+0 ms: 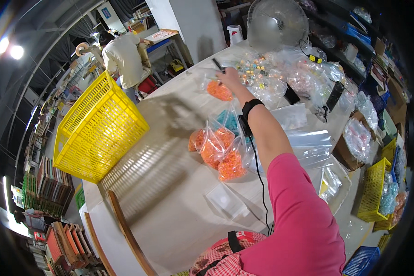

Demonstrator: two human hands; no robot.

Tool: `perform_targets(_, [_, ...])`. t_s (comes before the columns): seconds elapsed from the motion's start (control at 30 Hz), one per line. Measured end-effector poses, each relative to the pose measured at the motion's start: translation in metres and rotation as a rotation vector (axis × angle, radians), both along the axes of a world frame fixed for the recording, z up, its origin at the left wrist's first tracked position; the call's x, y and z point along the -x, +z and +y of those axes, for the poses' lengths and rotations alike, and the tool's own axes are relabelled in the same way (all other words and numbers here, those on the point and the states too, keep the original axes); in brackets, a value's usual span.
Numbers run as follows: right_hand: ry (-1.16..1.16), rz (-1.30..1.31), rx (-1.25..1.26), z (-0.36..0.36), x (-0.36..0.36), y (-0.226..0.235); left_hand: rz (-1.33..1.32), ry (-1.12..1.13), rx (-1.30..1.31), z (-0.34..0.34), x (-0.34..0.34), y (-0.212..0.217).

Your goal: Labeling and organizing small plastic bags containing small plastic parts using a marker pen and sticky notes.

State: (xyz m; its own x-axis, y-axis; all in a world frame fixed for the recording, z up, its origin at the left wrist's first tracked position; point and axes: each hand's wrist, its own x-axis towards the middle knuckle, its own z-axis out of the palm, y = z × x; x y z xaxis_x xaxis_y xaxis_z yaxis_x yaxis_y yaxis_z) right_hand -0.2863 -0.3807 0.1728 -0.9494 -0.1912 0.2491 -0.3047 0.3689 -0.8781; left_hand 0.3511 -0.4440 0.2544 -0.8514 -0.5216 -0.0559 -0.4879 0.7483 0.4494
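Right hand (228,75) stretched to upper centre, fingers closed on a bag of orange bits (218,89), more orange bags (218,149) mid-frame, yellow basket (94,131) at left, fan (277,20) behind, left hand unseen.

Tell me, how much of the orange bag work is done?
Three clear bags of orange pieces already lie filled together on the table. The right hand is stretched far out, on another bag of orange pieces. Beyond it a heap of bags with mixed coloured pieces lies untouched. The left hand is not in view.
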Motion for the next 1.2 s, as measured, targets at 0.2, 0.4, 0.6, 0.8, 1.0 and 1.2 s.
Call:
perform_targets(0.2, [-0.262, -0.335, -0.227, 0.084, 0.002, -0.088, -0.039, 0.050, -0.012, 0.002, 0.012, 0.001])
perform_targets(0.4, [-0.315, -0.474, 0.114, 0.148, -0.022, -0.155, -0.075, 0.042, -0.022, 0.004, 0.022, -0.001])
perform_targets(0.6, [-0.153, -0.529, 0.097, 0.209, -0.055, -0.174, -0.084, 0.003, -0.013, 0.009, 0.027, -0.001])
perform_targets(0.8, [-0.019, -0.751, 0.046, 0.246, -0.121, -0.177, -0.053, -0.050, 0.000, 0.016, 0.026, -0.003])
perform_targets(1.0, [-0.083, -0.936, 0.130, 0.245, -0.158, -0.204, -0.008, -0.109, 0.008, 0.019, 0.025, -0.007])
perform_targets(1.2, [-0.252, -0.955, 0.663, 0.235, -0.142, -0.220, 0.066, -0.169, 0.007, 0.026, 0.023, 0.007])
